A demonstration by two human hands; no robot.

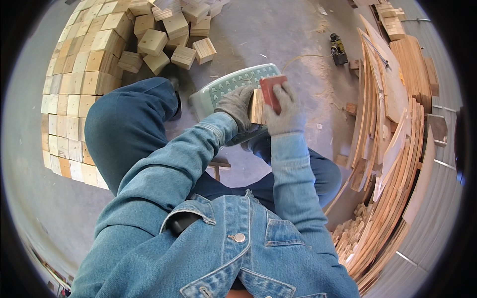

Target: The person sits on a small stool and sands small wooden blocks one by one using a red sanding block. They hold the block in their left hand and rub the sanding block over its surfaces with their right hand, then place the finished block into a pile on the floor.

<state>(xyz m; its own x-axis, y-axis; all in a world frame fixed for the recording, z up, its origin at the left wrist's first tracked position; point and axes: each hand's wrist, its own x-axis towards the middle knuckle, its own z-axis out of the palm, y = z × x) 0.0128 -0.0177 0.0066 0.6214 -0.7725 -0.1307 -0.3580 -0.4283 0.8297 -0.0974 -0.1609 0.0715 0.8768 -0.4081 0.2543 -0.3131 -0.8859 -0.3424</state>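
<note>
My left hand (235,106), in a grey work glove, grips a small light wood block (257,107) with layered grain on the side turned to me. Gloved as well, my right hand (285,113) is closed around a flat reddish-brown sanding block (271,91). The sanding block is at the right side of the wood block, tilted; whether they touch is hard to see. Below both hands stands a pale green plastic stool (204,95) with a raised pattern on its top, between my legs. My fingertips are partly hidden.
Stacked wood blocks (74,82) form a wall on the left. Several loose blocks (153,42) are piled at the far left. A yellow and black power drill (338,49) lies on the floor far right. Leaning boards (397,174) and wood scraps (355,228) line the right side.
</note>
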